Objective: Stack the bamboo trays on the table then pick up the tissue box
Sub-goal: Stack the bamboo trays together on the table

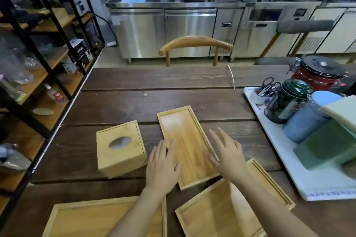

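Three bamboo trays lie apart on the dark wooden table (pixel 154 79). The narrow tray (pixel 185 132) sits in the middle, a larger tray (pixel 215 213) is at the near right and another large tray (pixel 86 221) at the near left. My left hand (pixel 163 167) hovers open over the narrow tray's left edge. My right hand (pixel 229 154) is spread open over its right edge. Neither hand holds anything. The square bamboo tissue box (pixel 119 148) with an oval slot stands left of the narrow tray.
A white tray (pixel 285 161) on the right carries a green tin (pixel 289 100), a blue jar (pixel 308 119), a red canister (pixel 319 73), a cup with scissors (pixel 265 90) and green boxes (pixel 331 144). A wooden chair (pixel 194 44) stands at the far edge. Shelving (pixel 38 63) runs along the left.
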Tool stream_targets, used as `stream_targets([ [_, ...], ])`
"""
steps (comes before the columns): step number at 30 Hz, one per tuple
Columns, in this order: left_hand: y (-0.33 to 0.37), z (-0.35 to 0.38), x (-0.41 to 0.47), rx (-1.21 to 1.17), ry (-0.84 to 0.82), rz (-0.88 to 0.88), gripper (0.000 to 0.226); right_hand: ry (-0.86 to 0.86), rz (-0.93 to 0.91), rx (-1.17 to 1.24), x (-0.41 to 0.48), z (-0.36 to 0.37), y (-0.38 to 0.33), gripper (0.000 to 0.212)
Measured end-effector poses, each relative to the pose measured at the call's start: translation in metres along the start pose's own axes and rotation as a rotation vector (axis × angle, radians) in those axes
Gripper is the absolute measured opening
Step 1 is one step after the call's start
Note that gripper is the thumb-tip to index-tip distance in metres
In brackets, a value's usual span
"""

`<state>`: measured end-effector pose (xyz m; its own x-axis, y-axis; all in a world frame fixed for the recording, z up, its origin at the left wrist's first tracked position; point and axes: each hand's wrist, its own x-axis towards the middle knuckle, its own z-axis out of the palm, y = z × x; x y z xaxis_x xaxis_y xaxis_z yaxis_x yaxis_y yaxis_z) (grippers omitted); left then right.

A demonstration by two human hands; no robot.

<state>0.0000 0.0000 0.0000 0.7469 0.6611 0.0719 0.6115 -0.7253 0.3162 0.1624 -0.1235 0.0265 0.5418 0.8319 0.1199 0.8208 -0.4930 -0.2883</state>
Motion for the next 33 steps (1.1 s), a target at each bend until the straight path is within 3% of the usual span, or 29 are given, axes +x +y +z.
stream_targets([
  [7, 0.012, 0.027, -0.014, -0.250, -0.202, -0.263, 0.071, -0.319, 0.302, 0.197, -0.012, 0.034, -0.003, 0.077],
  [9, 0.021, 0.028, -0.012, -0.403, -0.242, -0.324, 0.075, -0.318, 0.360, 0.312, -0.009, 0.036, -0.012, 0.082],
  [13, 0.035, 0.015, -0.003, -0.989, -0.288, -0.569, 0.080, -0.276, 0.576, 0.684, 0.003, 0.029, -0.031, 0.088],
  [17, 0.029, -0.002, 0.004, -1.308, -0.181, -0.682, 0.075, -0.225, 0.802, 1.034, 0.013, 0.017, -0.030, 0.071],
  [20, 0.019, -0.012, 0.012, -1.331, -0.119, -0.780, 0.069, -0.246, 0.888, 1.085, 0.016, 0.014, -0.029, 0.046],
  [23, 0.023, -0.016, 0.018, -1.264, -0.149, -0.805, 0.049, -0.203, 0.796, 0.881, 0.024, 0.013, -0.030, 0.030],
  [27, 0.042, -0.016, 0.029, -1.118, -0.148, -0.712, 0.029, -0.113, 0.714, 0.735, 0.039, -0.004, -0.018, 0.024],
  [33, 0.090, -0.014, 0.070, -0.960, -0.137, -0.498, 0.030, 0.012, 0.686, 0.697, 0.056, -0.035, 0.032, 0.019],
])
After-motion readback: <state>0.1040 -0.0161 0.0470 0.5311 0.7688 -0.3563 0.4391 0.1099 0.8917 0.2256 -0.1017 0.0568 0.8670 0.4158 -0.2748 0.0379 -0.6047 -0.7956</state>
